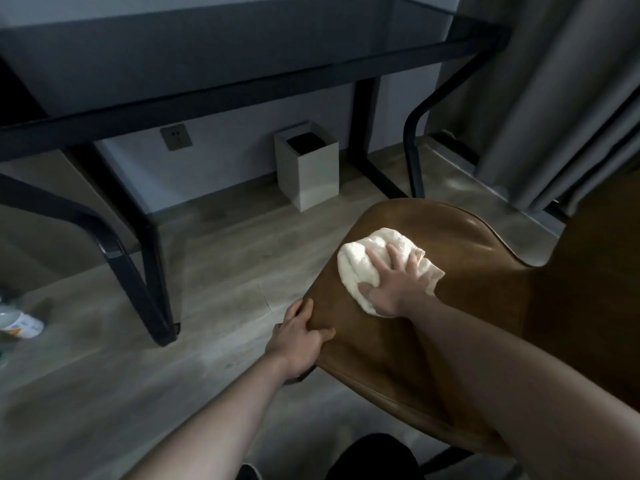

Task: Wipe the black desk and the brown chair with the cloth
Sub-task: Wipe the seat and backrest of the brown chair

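The brown chair (460,237) fills the lower right, its leather seat facing me. A crumpled white cloth (360,261) lies on the seat. My right hand (398,282) presses flat on the cloth with fingers spread. My left hand (298,337) grips the seat's left edge, thumb on top. The black desk (225,57) with a dark glossy top spans the upper part of the view, beyond the chair.
A white square bin (308,168) stands on the wooden floor under the desk by the wall. Black desk legs (152,265) rise left of the chair. Grey curtains (561,98) hang at the right. A small can (20,323) lies on the floor at far left.
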`<state>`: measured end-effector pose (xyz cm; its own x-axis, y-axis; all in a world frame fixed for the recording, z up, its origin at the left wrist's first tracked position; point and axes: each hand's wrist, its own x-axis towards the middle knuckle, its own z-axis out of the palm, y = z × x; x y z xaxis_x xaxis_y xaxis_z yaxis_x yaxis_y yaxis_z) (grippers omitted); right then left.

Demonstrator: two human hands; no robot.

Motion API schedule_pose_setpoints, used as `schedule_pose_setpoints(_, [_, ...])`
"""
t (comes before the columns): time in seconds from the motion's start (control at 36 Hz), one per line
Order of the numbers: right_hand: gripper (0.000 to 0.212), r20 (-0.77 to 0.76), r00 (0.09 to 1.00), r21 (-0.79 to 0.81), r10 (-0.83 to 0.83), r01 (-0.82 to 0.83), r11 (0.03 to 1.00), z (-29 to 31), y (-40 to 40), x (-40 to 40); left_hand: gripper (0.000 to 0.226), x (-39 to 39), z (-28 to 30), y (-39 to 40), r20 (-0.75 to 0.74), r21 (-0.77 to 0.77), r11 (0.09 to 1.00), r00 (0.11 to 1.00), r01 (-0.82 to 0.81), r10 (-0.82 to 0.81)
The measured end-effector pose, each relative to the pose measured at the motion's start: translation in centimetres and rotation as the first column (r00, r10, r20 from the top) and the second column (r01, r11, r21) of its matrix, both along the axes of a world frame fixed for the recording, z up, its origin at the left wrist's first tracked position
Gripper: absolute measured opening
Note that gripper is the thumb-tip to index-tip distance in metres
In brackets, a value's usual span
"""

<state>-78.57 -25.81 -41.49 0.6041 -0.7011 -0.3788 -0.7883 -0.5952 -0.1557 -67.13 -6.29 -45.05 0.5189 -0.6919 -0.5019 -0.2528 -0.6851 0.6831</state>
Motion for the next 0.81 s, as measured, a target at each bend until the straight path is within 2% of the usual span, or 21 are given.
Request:
schedule_pose_setpoints(0.17, [0.082, 0.01, 0.993, -0.038, -0.118, 0.119, 0.992, 0.6, -3.5, 2.3, 0.086, 1.7, -0.4, -1.4, 0.048, 0.0, 1.0, 0.998, 0.027, -0.027])
schedule_pose_setpoints(0.28, [0.113, 0.016, 0.989, -0.01, -0.15, 0.151, 0.989, 0.9, -3.2, 2.7, 0.09, 2.8, -0.1, -2.3, 0.077, 0.022, 0.998, 0.996, 0.051, -0.052])
schedule_pose_setpoints(0.33, [0.119, 0.007, 0.991, -0.029, -0.135, 0.135, 0.99, 0.9, -2.5, 2.3, 0.091, 2.8, 0.2, -2.2, 0.08, 0.036, 0.998, 0.995, 0.056, -0.059])
schedule_pose_setpoints(0.53, [0.088, 0.046, 0.99, 0.005, -0.136, 0.136, 0.991, 0.9, 1.9, -0.6, 0.088, 1.6, 1.9, -1.5, 0.091, 0.089, 0.993, 0.993, 0.072, -0.08])
schedule_pose_setpoints(0.58, [0.082, 0.088, 0.987, 0.043, -0.135, 0.132, 0.99, 0.9, 3.3, -2.1, 0.084, 1.0, 2.7, -1.2, 0.144, 0.133, 0.988, 0.985, 0.075, -0.094])
schedule_pose_setpoints(0.67, [0.073, 0.102, 0.984, 0.116, -0.144, 0.132, 0.984, 1.9, 5.3, -4.2, 0.074, 0.0, 4.1, -0.8, 0.307, 0.207, 0.978, 0.946, 0.035, -0.099])
schedule_pose_setpoints(0.75, [0.067, 0.095, 0.985, 0.183, -0.143, 0.124, 0.975, 2.9, 6.6, -6.2, 0.077, -2.1, 5.4, 0.1, 0.399, 0.167, 0.979, 0.916, -0.119, 0.043])
schedule_pose_setpoints(0.81, [0.066, 0.1, 0.984, 0.214, -0.147, 0.123, 0.969, 2.9, 7.0, -7.4, 0.092, -3.7, 5.6, 0.8, 0.281, 0.098, 0.954, 0.928, -0.282, 0.246])
